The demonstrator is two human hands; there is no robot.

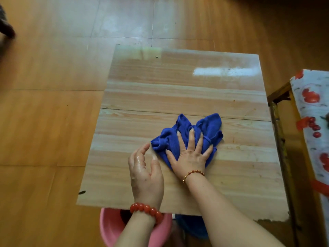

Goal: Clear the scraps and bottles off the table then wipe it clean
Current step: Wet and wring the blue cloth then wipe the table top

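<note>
Glossy orange wood-look floor (53, 68); floral-covered wooden furniture (313, 111) at right edge.

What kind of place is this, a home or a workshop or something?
Most likely a room in a home. A small wood-grain table stands on glossy tan floor tiles, a fruit-print cloth covers furniture at the right, and a pink basin sits under the table's near edge.

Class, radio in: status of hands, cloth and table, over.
Right hand flat, pressing blue cloth on table. Left hand open beside it, no grip. No scraps or bottles visible.
</note>
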